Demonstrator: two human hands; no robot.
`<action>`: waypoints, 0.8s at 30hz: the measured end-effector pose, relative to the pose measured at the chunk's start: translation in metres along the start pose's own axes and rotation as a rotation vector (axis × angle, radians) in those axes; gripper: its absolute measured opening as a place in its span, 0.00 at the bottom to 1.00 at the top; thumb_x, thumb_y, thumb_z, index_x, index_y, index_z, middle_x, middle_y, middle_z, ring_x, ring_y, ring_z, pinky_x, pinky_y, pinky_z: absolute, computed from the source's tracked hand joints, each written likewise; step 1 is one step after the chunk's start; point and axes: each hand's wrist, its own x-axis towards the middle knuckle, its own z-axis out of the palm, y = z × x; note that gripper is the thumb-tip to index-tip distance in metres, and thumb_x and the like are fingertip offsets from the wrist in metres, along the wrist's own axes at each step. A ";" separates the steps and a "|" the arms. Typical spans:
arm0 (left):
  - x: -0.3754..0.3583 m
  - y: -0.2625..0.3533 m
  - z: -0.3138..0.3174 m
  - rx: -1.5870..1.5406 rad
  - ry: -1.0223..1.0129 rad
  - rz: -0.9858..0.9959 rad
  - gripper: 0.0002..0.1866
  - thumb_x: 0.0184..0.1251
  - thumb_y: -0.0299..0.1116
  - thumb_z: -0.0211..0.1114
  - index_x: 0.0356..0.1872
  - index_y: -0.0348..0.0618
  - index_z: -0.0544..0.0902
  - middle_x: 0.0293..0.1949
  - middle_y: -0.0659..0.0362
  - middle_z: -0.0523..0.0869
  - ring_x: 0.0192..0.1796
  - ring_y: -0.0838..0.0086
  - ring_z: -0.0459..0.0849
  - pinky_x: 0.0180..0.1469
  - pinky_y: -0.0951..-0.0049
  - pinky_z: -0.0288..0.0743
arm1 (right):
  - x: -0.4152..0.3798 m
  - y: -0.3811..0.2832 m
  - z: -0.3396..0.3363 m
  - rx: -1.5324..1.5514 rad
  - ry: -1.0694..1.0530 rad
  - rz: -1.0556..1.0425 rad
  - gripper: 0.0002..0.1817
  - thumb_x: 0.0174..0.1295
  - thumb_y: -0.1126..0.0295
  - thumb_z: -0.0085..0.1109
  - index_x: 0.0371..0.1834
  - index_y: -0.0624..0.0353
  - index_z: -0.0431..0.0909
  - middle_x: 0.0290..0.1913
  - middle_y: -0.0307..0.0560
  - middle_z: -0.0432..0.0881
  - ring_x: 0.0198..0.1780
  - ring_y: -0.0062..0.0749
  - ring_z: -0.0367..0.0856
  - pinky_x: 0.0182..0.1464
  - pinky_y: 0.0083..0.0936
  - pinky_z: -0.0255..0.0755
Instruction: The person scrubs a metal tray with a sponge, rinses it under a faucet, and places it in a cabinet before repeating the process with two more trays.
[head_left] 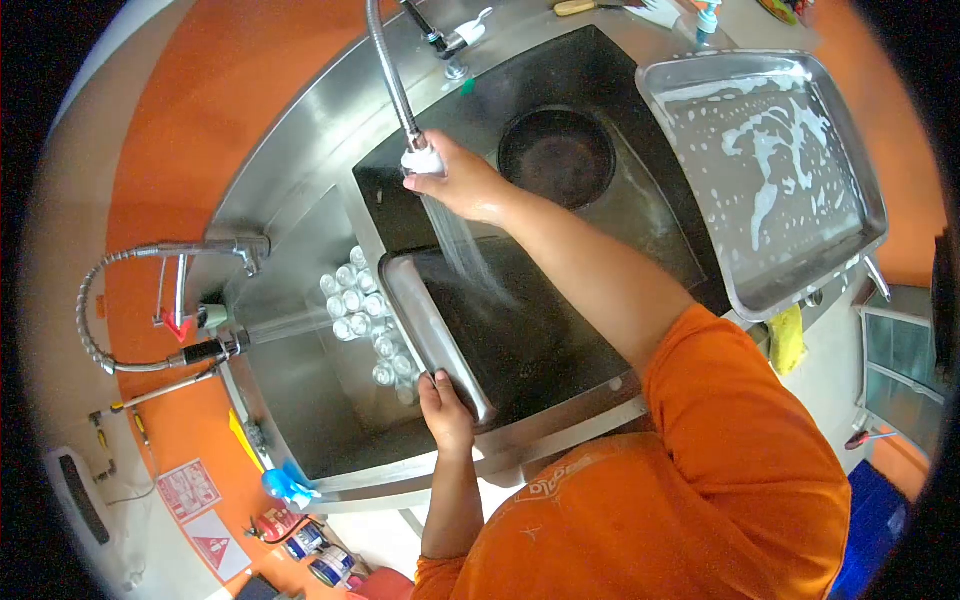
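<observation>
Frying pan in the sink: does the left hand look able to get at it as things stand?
Probably not directly. The left hand grips the rim of the tray being rinsed, and that tray and the right forearm lie between it and the frying pan.

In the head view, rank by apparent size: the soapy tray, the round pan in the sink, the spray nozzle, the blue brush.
1. Soapy tray, largest.
2. Round pan.
3. Blue brush and spray nozzle look alike; the right hand hides part of the nozzle, so no ranking.
</observation>
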 end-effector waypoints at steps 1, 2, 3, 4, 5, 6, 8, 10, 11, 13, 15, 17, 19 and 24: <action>0.000 0.001 0.001 -0.004 0.008 -0.003 0.08 0.69 0.35 0.45 0.36 0.42 0.69 0.25 0.65 0.72 0.25 0.83 0.69 0.26 0.81 0.65 | 0.005 0.007 -0.001 -0.042 0.003 0.002 0.27 0.49 0.63 0.62 0.51 0.60 0.63 0.44 0.56 0.73 0.46 0.43 0.73 0.49 0.30 0.66; -0.001 0.002 0.002 -0.008 0.016 -0.007 0.09 0.69 0.35 0.44 0.36 0.41 0.69 0.26 0.65 0.71 0.27 0.83 0.67 0.29 0.81 0.64 | 0.011 0.015 -0.002 -0.083 0.004 0.006 0.28 0.49 0.64 0.62 0.52 0.59 0.62 0.45 0.57 0.73 0.47 0.45 0.73 0.49 0.31 0.66; -0.002 0.003 0.003 -0.009 0.026 -0.013 0.09 0.69 0.34 0.44 0.36 0.39 0.69 0.26 0.65 0.71 0.28 0.84 0.66 0.31 0.81 0.63 | 0.014 0.017 -0.004 -0.122 0.006 0.012 0.28 0.49 0.64 0.62 0.52 0.58 0.62 0.45 0.57 0.73 0.47 0.47 0.73 0.49 0.32 0.66; -0.003 0.006 0.004 0.004 0.038 -0.014 0.09 0.69 0.34 0.44 0.35 0.39 0.69 0.26 0.65 0.71 0.28 0.84 0.66 0.31 0.81 0.63 | 0.015 0.020 -0.005 -0.137 0.004 0.003 0.28 0.49 0.64 0.62 0.53 0.58 0.61 0.46 0.57 0.73 0.48 0.47 0.73 0.49 0.32 0.66; -0.004 0.009 0.005 0.016 0.050 -0.015 0.09 0.69 0.34 0.44 0.35 0.39 0.69 0.26 0.65 0.71 0.28 0.84 0.66 0.31 0.81 0.63 | 0.015 0.024 -0.008 -0.153 0.003 -0.004 0.28 0.49 0.64 0.62 0.53 0.57 0.61 0.46 0.57 0.73 0.48 0.48 0.72 0.49 0.33 0.66; -0.004 0.011 0.006 0.027 0.061 -0.016 0.09 0.69 0.34 0.44 0.35 0.39 0.69 0.26 0.65 0.71 0.28 0.84 0.66 0.31 0.81 0.63 | 0.013 0.024 -0.012 -0.171 0.002 -0.012 0.29 0.49 0.63 0.62 0.53 0.57 0.61 0.47 0.57 0.73 0.49 0.48 0.72 0.50 0.34 0.66; -0.002 0.009 0.003 0.057 0.057 -0.018 0.09 0.69 0.34 0.45 0.35 0.39 0.69 0.26 0.65 0.71 0.28 0.84 0.66 0.31 0.81 0.63 | 0.012 0.030 -0.015 -0.207 0.023 -0.036 0.29 0.50 0.62 0.61 0.54 0.57 0.60 0.47 0.57 0.73 0.49 0.47 0.73 0.49 0.33 0.66; -0.001 0.009 0.004 0.047 0.049 0.008 0.09 0.69 0.34 0.45 0.35 0.39 0.69 0.26 0.65 0.71 0.28 0.84 0.66 0.31 0.81 0.63 | 0.016 0.043 -0.016 -0.259 0.085 -0.088 0.30 0.51 0.61 0.61 0.55 0.57 0.59 0.45 0.57 0.74 0.47 0.44 0.74 0.49 0.31 0.65; 0.000 0.009 0.005 0.023 0.043 0.035 0.09 0.68 0.34 0.45 0.35 0.40 0.69 0.26 0.66 0.71 0.27 0.84 0.66 0.30 0.81 0.62 | 0.017 0.050 -0.018 -0.260 0.061 -0.071 0.30 0.51 0.61 0.61 0.55 0.57 0.59 0.46 0.57 0.74 0.48 0.44 0.73 0.49 0.31 0.65; 0.003 0.011 0.007 -0.015 0.033 0.036 0.09 0.68 0.34 0.45 0.36 0.40 0.69 0.25 0.66 0.71 0.27 0.84 0.66 0.28 0.81 0.62 | 0.015 0.041 -0.025 -0.263 0.008 -0.033 0.30 0.51 0.61 0.61 0.55 0.57 0.59 0.46 0.57 0.73 0.48 0.44 0.73 0.49 0.31 0.65; 0.009 0.013 0.010 -0.039 0.027 -0.021 0.08 0.68 0.34 0.45 0.36 0.40 0.69 0.25 0.67 0.70 0.25 0.85 0.66 0.27 0.82 0.61 | 0.011 0.034 -0.026 -0.246 -0.023 -0.014 0.30 0.51 0.61 0.61 0.56 0.57 0.59 0.47 0.57 0.73 0.48 0.44 0.73 0.49 0.31 0.65; 0.020 0.033 0.025 0.025 0.083 -0.045 0.08 0.68 0.33 0.45 0.37 0.40 0.69 0.24 0.67 0.70 0.25 0.84 0.66 0.26 0.82 0.61 | 0.004 0.021 -0.026 -0.249 -0.027 0.002 0.31 0.52 0.60 0.60 0.56 0.58 0.58 0.49 0.58 0.72 0.49 0.45 0.72 0.50 0.31 0.65; 0.040 0.037 0.038 -0.043 0.116 -0.036 0.08 0.68 0.33 0.45 0.37 0.39 0.69 0.25 0.65 0.71 0.26 0.82 0.67 0.28 0.80 0.63 | 0.003 0.024 -0.016 -0.184 -0.034 0.008 0.31 0.53 0.60 0.59 0.57 0.59 0.57 0.49 0.59 0.71 0.50 0.46 0.72 0.51 0.32 0.65; 0.089 0.070 0.077 -0.108 0.128 0.026 0.08 0.65 0.30 0.45 0.41 0.37 0.68 0.31 0.59 0.74 0.32 0.75 0.73 0.33 0.74 0.68 | 0.002 0.015 -0.004 -0.168 -0.031 0.014 0.32 0.54 0.61 0.57 0.57 0.59 0.53 0.53 0.63 0.66 0.53 0.51 0.69 0.53 0.34 0.63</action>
